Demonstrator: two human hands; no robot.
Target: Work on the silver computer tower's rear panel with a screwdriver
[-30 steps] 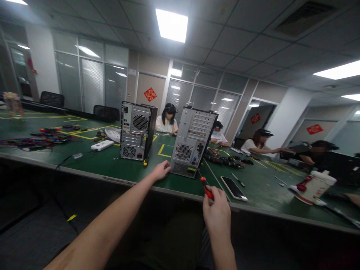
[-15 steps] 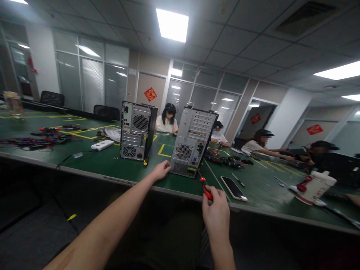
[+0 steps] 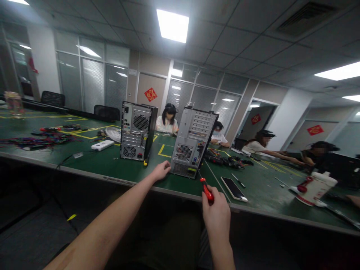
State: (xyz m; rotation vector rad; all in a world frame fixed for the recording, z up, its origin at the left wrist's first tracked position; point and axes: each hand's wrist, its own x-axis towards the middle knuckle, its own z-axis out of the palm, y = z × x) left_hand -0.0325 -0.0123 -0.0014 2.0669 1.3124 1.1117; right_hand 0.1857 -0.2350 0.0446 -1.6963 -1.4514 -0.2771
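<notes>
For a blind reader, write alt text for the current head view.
A right hand holds a red screwdriver near the lower corner of a computer tower; the left hand is at its other side. Another tower stands left on the green table.

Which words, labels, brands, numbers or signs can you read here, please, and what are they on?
"福", it seems: right-hand red sign and middle red sign.
Too blurred: left-hand red sign; red lettering on the white jug.
Too small: white wall sign, labels on left computer tower and right computer tower.
</notes>
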